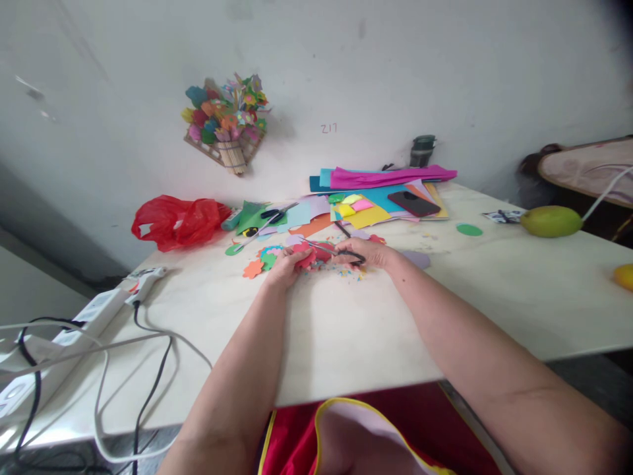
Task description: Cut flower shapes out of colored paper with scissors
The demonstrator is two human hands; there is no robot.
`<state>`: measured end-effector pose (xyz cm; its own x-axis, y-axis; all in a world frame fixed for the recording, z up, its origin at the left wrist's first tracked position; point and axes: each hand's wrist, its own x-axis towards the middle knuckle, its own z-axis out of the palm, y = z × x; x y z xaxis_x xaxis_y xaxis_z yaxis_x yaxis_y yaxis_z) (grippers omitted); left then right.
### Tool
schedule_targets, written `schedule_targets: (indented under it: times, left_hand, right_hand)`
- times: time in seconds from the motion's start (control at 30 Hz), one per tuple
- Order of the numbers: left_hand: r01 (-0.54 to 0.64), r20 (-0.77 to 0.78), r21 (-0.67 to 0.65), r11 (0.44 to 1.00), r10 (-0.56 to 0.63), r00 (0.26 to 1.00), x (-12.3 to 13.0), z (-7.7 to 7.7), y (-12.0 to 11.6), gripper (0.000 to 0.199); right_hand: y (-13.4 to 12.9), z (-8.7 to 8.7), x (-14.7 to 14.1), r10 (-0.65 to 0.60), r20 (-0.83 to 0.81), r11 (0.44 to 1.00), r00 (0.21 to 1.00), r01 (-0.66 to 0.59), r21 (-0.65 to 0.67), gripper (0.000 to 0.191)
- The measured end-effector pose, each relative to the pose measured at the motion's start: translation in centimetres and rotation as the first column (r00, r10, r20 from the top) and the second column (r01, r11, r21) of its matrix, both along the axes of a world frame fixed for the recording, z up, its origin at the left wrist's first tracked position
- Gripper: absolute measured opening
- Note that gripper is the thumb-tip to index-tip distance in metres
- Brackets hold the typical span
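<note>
My left hand (287,265) pinches a red paper flower cutout (304,254) near the middle of the table. In my right hand (363,252) is a pair of scissors (353,257) with dark handles, its blades reaching left to the red paper. Small paper scraps (346,270) lie on the table under and around both hands. Just left of my left hand are an orange paper flower (253,268) and a green paper flower (268,260), among other coloured cutouts. Purple paper (417,259) lies to the right of my right hand.
Behind my hands lie coloured sheets (316,227), a phone (414,203) and another pair of scissors (277,212). A red plastic bag (180,221) stands back left. A power strip (89,315) with cables runs along the left edge. A green mango-like fruit (551,221) rests at right.
</note>
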<state>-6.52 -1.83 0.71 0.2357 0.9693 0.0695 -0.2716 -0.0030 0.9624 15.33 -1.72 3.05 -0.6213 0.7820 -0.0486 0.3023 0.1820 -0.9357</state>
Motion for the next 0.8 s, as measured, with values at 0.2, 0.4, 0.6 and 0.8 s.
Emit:
schedule_targets:
  times: [0.2,0.4,0.6,0.8]
  left_hand:
    - [0.002,-0.031,0.017,1.000,-0.002,1.000,-0.06,-0.09,0.01,0.032]
    - [0.050,-0.017,0.027,0.998,-0.050,0.999,-0.12,0.01,0.03,0.041]
    - [0.062,-0.012,0.058,0.996,-0.062,0.998,-0.02,0.21,-0.06,0.044]
    - [0.101,-0.068,0.045,0.994,-0.098,0.993,0.02,0.20,-0.11,0.041]
  right_hand:
    - [0.24,-0.47,0.18,0.024,-0.010,1.000,1.000,-0.024,0.008,0.038]
    - [0.40,-0.76,0.38,0.025,-0.016,1.000,1.000,-0.025,0.003,0.036]
    - [0.38,-0.62,0.59,0.009,-0.040,1.000,0.999,-0.009,0.006,0.040]
    - [0.67,-0.87,0.57,-0.033,-0.070,0.999,0.997,0.033,0.000,0.040]
